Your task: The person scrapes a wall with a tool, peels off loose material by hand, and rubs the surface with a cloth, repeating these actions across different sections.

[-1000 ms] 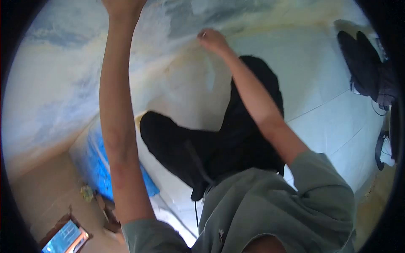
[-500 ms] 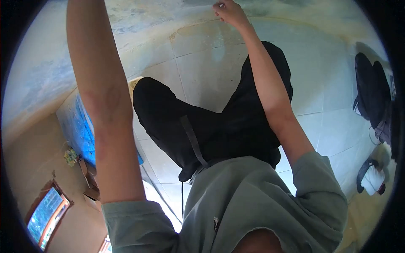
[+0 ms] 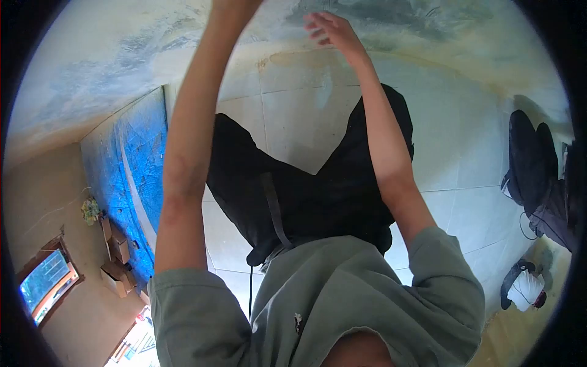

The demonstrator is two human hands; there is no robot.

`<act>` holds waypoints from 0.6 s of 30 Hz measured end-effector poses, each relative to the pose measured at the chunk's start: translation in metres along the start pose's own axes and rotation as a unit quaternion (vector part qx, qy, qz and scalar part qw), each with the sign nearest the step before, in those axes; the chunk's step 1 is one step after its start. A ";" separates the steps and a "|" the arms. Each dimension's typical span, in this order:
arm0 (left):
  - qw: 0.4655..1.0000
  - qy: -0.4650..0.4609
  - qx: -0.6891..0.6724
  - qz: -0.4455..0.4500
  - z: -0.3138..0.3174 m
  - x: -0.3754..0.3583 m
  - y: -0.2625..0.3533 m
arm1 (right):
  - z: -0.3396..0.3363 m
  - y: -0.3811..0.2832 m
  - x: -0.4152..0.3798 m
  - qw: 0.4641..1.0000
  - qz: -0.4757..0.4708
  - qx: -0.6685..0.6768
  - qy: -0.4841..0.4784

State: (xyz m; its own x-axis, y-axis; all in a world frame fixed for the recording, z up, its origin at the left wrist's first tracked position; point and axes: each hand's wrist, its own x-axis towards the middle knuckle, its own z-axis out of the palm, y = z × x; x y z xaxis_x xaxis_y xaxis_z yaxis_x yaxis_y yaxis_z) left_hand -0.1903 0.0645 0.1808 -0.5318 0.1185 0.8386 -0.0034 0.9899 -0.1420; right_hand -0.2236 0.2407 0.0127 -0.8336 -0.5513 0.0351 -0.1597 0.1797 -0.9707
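Note:
My right hand (image 3: 335, 32) is raised in front of the mottled wall (image 3: 391, 23), its fingers apart and slightly blurred, with nothing visible in them. The wall has grey-blue and pale smears. At the top edge of the view, only the wrist and the start of my left hand (image 3: 237, 8) show, overlapping the wall; its fingers are cut off. Both arms reach forward over my black trousers (image 3: 318, 196), with my knees bent and apart.
Pale floor tiles (image 3: 293, 122) lie between my knees and the wall's foot. A blue panel (image 3: 140, 147) and open cardboard boxes (image 3: 116, 278) are on the left. At right are a person's dark-clothed legs (image 3: 524, 159) and another person in white (image 3: 527, 287) farther off.
My left arm has swung right, toward the middle. My right hand's fingers, curled around a small pale spot before, have spread. The view has shifted, showing more wall and blue panel.

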 end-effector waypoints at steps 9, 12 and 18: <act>0.898 -0.251 -0.357 -0.049 0.027 -0.093 0.064 | 0.014 -0.038 -0.006 0.889 -0.067 0.414 0.184; 0.902 -0.279 -0.329 0.005 0.012 -0.101 0.058 | 0.002 -0.040 -0.013 0.912 -0.008 0.373 0.168; 0.868 -0.317 -0.383 -0.002 -0.021 -0.065 0.040 | -0.003 -0.035 -0.006 0.949 -0.008 0.277 0.153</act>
State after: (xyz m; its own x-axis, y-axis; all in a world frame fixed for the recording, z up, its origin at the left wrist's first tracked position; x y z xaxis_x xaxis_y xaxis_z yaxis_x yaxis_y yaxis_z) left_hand -0.1377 0.0983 0.1319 -0.8928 0.2884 0.3460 0.4283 0.7811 0.4543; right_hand -0.2148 0.2402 0.0471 -0.9613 -0.2731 0.0362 0.0579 -0.3286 -0.9427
